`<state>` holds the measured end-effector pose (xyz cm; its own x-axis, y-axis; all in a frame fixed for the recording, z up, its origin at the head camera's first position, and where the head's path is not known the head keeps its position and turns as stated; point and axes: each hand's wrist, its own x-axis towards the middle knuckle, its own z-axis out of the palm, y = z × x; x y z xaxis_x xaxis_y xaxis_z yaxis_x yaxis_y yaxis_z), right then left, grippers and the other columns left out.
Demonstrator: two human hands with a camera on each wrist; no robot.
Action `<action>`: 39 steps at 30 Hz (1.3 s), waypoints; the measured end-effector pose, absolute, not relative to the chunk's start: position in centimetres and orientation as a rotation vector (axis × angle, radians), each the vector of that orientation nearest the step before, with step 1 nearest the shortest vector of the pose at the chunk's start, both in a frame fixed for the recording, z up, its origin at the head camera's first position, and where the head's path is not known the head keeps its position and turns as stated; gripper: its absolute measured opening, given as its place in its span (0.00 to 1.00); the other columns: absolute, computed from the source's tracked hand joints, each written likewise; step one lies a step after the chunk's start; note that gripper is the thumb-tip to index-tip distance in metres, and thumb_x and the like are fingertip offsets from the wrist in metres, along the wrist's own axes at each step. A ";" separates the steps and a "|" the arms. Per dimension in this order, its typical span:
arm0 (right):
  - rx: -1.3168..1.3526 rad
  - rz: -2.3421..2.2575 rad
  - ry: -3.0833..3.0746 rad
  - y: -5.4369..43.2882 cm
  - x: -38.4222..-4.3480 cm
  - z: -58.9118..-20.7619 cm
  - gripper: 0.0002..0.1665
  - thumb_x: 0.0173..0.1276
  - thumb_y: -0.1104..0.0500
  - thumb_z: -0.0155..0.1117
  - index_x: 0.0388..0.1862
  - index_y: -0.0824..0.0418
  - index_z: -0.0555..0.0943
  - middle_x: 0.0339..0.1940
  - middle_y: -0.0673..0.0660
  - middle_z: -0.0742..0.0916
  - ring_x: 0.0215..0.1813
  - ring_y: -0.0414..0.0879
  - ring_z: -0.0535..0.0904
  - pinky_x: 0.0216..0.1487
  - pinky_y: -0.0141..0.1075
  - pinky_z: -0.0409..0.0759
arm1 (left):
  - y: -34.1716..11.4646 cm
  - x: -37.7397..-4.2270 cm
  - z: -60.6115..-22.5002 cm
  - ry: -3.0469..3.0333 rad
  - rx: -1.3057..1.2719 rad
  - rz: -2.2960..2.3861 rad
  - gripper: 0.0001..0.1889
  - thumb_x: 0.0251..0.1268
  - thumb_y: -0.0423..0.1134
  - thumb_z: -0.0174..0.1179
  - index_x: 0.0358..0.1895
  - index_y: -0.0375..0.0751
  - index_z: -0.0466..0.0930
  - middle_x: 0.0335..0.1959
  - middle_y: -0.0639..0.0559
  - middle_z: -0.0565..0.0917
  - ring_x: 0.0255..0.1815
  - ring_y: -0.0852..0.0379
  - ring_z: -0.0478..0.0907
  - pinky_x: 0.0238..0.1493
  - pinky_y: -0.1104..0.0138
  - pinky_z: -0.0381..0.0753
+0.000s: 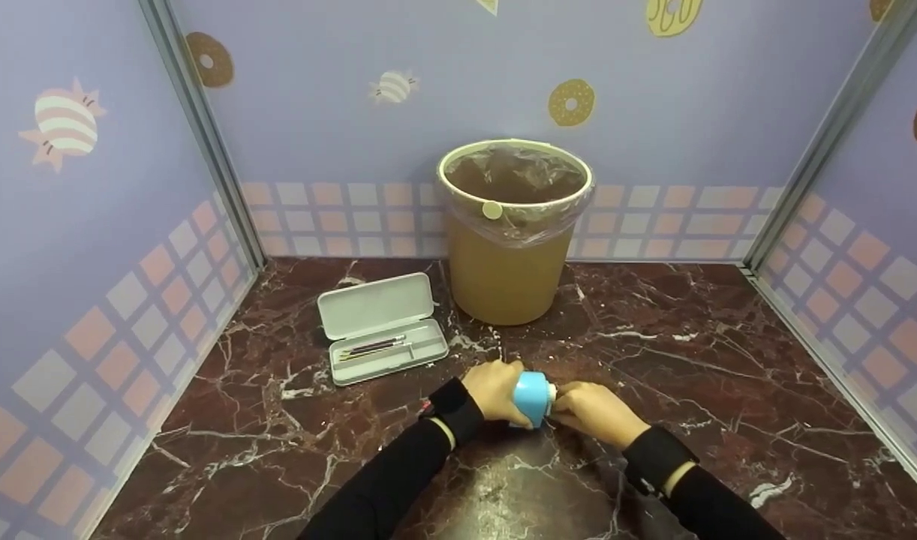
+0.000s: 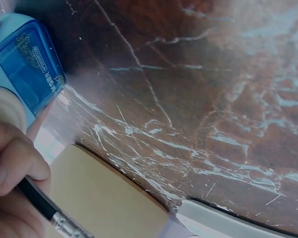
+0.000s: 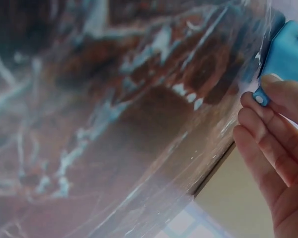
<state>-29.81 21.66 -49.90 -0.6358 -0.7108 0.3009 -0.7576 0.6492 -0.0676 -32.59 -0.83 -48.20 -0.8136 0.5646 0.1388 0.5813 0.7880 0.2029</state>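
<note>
A blue pencil sharpener (image 1: 531, 399) lies between the two hands above the dark marbled tabletop. My left hand (image 1: 494, 390) grips its left side. In the left wrist view, curled fingers also hold a black pencil (image 2: 38, 200) with a metal ferrule beside the sharpener's cream round face (image 2: 7, 106); its tip is hidden. Dark shavings show through the clear blue drawer (image 2: 32, 67). On the sharpener's other side, my right hand (image 1: 597, 410) pinches the small blue crank knob (image 3: 260, 97) between thumb and index finger, its other fingers loosely bent.
An open pale pencil case (image 1: 376, 304) with several pencils (image 1: 372, 347) in it lies left of the hands. Behind them stands a yellowish bin (image 1: 507, 277) lined with a clear bag. Patterned walls (image 1: 338, 142) enclose the tabletop (image 1: 714, 360) at the back and both sides.
</note>
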 end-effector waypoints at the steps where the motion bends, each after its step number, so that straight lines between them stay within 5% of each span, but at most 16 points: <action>1: 1.199 0.274 -2.617 21.7 -29.6 -49.9 0.02 0.59 0.61 0.76 0.30 0.55 0.90 0.32 0.53 0.90 0.34 0.47 0.86 0.38 0.40 0.85 | -0.8 -32.6 -48.2 -2.906 -0.927 -0.370 0.37 0.33 0.62 0.83 0.45 0.43 0.80 0.35 0.49 0.88 0.32 0.54 0.85 0.30 0.62 0.82; 13: 1.306 0.311 -2.581 21.8 -28.3 -48.6 0.03 0.60 0.63 0.76 0.31 0.56 0.90 0.40 0.52 0.91 0.41 0.45 0.88 0.43 0.37 0.87 | -1.0 -32.3 -47.7 -2.923 -0.911 -0.369 0.37 0.33 0.62 0.83 0.44 0.42 0.80 0.35 0.48 0.88 0.33 0.53 0.85 0.31 0.62 0.83; 39: 1.332 0.286 -2.553 22.3 -27.4 -45.7 0.04 0.58 0.59 0.78 0.32 0.56 0.90 0.36 0.52 0.90 0.35 0.43 0.86 0.37 0.34 0.84 | -0.6 -32.4 -47.9 -2.915 -0.913 -0.305 0.37 0.33 0.61 0.83 0.46 0.41 0.80 0.37 0.48 0.89 0.35 0.52 0.87 0.34 0.61 0.86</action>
<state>-27.39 22.33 -45.70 -0.5518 -0.7757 0.3063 -0.8242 0.5632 -0.0588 -32.40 -0.59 -47.87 -0.8208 0.5569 0.1269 0.5711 0.8037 0.1673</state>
